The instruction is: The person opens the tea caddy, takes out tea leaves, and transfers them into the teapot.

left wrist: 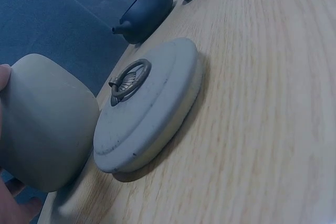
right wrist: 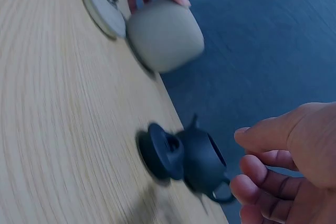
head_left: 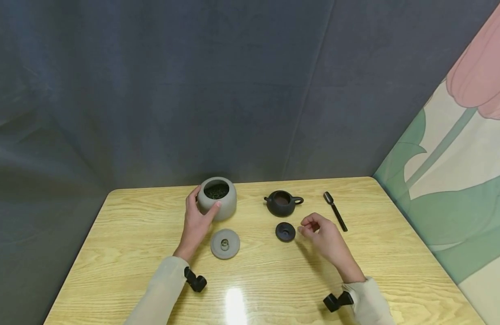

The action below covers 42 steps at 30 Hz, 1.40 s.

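Note:
My left hand [head_left: 198, 221] grips a round grey jar [head_left: 229, 210] at the back left of the table, thumb on the front and fingers round the left side. Dark tea leaves [head_left: 216, 191] show through its mouth. The jar's grey lid [left wrist: 152, 103], with a metal ring on top, lies in front of it. My right hand [head_left: 323, 234] hovers just right of a small dark teapot lid [head_left: 285, 232], fingers loosely bent and holding nothing. Behind that lid stands a dark teapot [head_left: 280, 207], uncovered, its spout to the left and handle to the right.
A dark tea scoop [head_left: 335, 211] lies at the right, beyond my right hand. The wooden table [head_left: 128, 253] ends at a dark cloth backdrop [head_left: 233, 90]. A flower-patterned wall hanging [head_left: 469, 180] borders the right side.

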Available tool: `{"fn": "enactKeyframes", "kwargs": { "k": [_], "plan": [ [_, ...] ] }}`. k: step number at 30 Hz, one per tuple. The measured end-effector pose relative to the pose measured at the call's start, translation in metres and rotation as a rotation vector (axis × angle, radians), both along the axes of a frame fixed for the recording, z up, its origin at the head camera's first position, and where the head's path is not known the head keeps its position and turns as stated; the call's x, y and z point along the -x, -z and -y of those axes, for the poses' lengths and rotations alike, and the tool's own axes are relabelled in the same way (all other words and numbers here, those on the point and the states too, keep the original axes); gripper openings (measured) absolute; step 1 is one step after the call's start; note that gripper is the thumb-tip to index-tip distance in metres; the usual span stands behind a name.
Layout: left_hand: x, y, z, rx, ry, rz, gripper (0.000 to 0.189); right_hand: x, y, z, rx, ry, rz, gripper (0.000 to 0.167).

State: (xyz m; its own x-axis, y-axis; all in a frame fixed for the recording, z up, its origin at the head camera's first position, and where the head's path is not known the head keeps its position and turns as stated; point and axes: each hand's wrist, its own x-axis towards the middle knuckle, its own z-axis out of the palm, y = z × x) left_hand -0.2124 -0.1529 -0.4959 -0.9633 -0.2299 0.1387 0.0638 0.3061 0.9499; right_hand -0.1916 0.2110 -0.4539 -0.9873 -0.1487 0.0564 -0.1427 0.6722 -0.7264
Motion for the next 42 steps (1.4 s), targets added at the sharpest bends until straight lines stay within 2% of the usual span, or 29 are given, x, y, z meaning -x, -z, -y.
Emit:
{"fn": "enactKeyframes", "kwargs": {
  "k": [8, 18, 24, 33, 42],
  "plan": [
    [0.001, 0.002, 0.001, -0.009, -0.001, -0.008, 0.087, 0.007, 0.006, -0.028, -0.034, 0.055, -0.004, 0.012],
    [0.001, 0.001, 0.0, 0.016, -0.006, -0.01, 0.087, 0.012, 0.011, -0.052, -0.009, 0.118, 0.03, 0.023],
    [0.001, 0.001, 0.0, 0.015, -0.006, -0.004, 0.088, 0.016, 0.013, -0.061, -0.006, 0.169, 0.056, 0.023],
    [0.001, 0.002, 0.0, 0.019, -0.009, 0.007, 0.088, 0.029, 0.015, -0.076, -0.016, 0.244, 0.021, 0.025],
    [0.002, 0.002, 0.0, 0.011, -0.006, 0.009, 0.088, 0.04, 0.017, -0.085, -0.054, 0.243, 0.056, 0.035]
  ]
}}
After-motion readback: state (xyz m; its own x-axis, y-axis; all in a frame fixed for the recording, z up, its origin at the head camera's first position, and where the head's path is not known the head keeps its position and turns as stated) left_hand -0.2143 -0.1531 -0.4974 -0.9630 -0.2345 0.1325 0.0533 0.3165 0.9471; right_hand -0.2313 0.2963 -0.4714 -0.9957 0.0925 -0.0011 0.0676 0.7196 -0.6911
